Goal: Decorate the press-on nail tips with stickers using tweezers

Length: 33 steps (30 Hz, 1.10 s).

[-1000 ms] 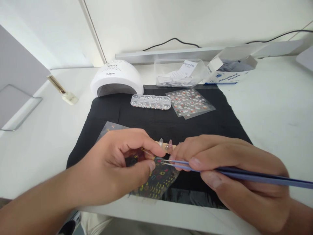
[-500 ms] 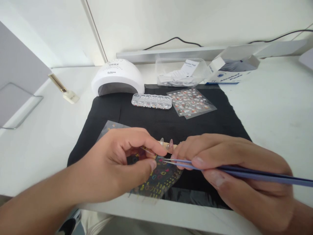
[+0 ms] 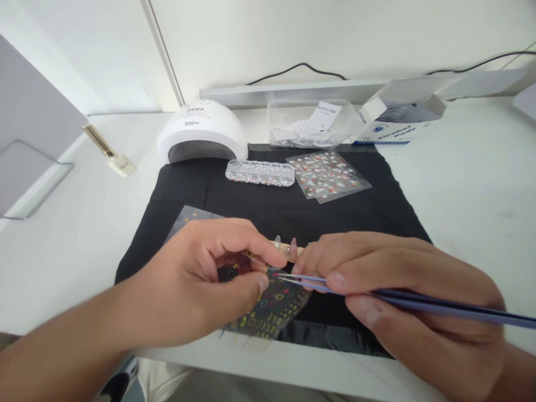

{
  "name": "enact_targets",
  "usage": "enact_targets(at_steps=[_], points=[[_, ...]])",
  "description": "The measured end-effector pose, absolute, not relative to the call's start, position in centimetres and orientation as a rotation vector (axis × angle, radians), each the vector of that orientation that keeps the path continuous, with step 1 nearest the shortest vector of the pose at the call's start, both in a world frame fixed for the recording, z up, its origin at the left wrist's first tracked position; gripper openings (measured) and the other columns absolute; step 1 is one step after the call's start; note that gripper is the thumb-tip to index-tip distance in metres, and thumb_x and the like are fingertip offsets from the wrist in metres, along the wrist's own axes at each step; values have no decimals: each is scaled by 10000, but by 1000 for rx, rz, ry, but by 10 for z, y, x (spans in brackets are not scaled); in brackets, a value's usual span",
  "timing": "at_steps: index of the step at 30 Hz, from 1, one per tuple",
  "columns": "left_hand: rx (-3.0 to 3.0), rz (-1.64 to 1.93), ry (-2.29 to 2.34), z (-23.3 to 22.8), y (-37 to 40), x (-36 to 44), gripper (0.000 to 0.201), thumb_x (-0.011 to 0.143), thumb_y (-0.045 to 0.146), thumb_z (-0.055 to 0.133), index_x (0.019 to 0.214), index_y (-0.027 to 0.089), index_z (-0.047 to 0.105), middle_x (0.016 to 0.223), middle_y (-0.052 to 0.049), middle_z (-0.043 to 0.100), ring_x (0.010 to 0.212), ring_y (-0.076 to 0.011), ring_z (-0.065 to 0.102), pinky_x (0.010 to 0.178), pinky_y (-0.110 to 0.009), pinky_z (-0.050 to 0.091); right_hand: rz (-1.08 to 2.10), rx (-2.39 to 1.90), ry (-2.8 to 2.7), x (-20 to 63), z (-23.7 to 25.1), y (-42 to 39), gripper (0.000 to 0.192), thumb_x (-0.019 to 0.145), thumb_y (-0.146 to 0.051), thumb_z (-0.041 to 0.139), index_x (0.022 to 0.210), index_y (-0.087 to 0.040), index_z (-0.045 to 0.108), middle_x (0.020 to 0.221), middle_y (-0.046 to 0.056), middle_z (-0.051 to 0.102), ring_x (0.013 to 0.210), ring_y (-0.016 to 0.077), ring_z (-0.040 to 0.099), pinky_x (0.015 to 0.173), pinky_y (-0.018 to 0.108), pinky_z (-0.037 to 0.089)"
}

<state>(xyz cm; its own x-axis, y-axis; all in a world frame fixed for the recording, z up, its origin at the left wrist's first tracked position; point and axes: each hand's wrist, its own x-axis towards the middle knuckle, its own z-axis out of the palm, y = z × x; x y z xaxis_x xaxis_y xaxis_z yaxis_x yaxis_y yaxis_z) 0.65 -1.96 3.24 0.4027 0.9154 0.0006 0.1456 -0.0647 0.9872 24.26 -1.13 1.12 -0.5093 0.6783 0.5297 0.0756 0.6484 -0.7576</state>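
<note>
Between the thumb and fingers of my left hand [image 3: 213, 279] is a clear nail sticker sheet [image 3: 272, 312] with small neon and yellow designs, hanging over the mat's front part. My right hand [image 3: 406, 296] grips a pair of blue-purple tweezers [image 3: 419, 301]. Their slim tips lie slightly apart at the sheet, close to my left fingertips. Just behind, pointed false nails, a clear one [image 3: 277, 242] and a pinkish one [image 3: 293, 247], stand upright, their base mostly hidden by my hands. I cannot tell whether a sticker is between the tips.
On the black mat [image 3: 251, 206] lie a clear compartment case [image 3: 259, 173] and white-orange sticker sheets [image 3: 329, 174]. Behind are a white nail lamp [image 3: 201, 128], a clear bin [image 3: 310, 125] of alcohol pads and an open box [image 3: 393, 125]. A polish bottle [image 3: 121, 164] stands left.
My right hand has dropped slightly, and the tweezers' back end has tilted a little lower. The left hand and sheet look nearly still.
</note>
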Motion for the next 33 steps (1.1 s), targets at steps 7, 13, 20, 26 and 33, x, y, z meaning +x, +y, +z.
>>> enact_targets(at_steps=[7,13,20,26,33], points=[[1502,836,997,32,-20,7,135,796,90,651,857,146,758,712,2,669,583,-81,563,491,-151,450,862,-576,-2008,245,9,-10,288,887,5,575,991,-236,694,845,73,764,823,197,788,801,313,674],[1447,791,1014,32,-20,7,127,803,105,661,865,148,763,709,10,660,589,-77,550,503,-149,447,870,-596,-1990,242,11,-10,328,883,0,585,1017,-270,714,858,68,776,809,216,789,806,347,682],[1451,778,1012,33,-21,5,128,808,118,668,872,158,771,721,6,672,597,-80,552,507,-148,443,951,-541,-1957,242,8,-7,332,909,-15,579,1066,-266,729,859,89,771,769,221,768,726,370,673],[1335,745,1027,33,-19,7,138,778,127,663,864,159,766,695,6,656,549,-75,515,462,-149,418,1055,-590,-1839,240,2,-10,276,967,-87,586,1063,-268,771,845,84,767,768,211,752,721,374,655],[1308,705,1049,32,-18,5,138,784,155,675,859,179,787,648,11,654,517,-72,485,440,-150,394,1167,-629,-1676,234,-3,-11,157,990,-273,658,1038,-303,805,807,58,767,731,223,729,706,406,632]])
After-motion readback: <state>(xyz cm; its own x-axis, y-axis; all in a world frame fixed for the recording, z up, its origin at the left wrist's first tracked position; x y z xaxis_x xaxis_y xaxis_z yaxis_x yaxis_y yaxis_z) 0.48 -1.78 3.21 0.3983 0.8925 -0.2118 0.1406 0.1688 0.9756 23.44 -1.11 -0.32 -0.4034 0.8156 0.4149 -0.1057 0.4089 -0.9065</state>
